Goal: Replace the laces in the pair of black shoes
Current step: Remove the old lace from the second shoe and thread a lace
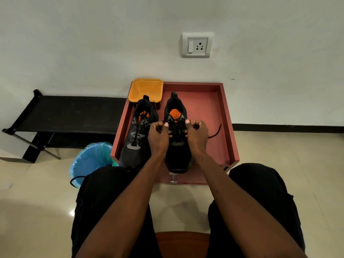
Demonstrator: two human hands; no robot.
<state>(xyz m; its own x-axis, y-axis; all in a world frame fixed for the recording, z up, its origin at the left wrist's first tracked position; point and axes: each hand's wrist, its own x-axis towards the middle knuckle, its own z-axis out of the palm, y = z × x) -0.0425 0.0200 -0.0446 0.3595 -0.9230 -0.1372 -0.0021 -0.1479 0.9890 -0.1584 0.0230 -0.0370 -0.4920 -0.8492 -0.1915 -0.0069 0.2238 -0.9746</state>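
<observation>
On the red table (225,116), inside its raised rim, two black shoes stand side by side, toes toward the person, heels toward the wall. Right shoe (176,146): orange insole showing, black lace (216,131) crossing its eyelets, one loose end trailing right across the table surface. Left hand (159,134) and right hand (197,134) sit over this shoe's upper eyelets, one on each side; each grip curled tight and pinching the lace, thumbs up. Left shoe (136,138): just beside the other, laced, grey panels along the vamp, toe at the near edge. Yellow plastic tub (146,89) sits at the far left corner, touching or just behind the left shoe's heel. Small metal knob (173,178) projects from the table's front face. Blue-lined waste bin (91,161) stands on the floor left of the table, a black cord (75,180) draped over its near rim. Low black bench (70,114) against the wall further left. Wall socket (197,45) above.
</observation>
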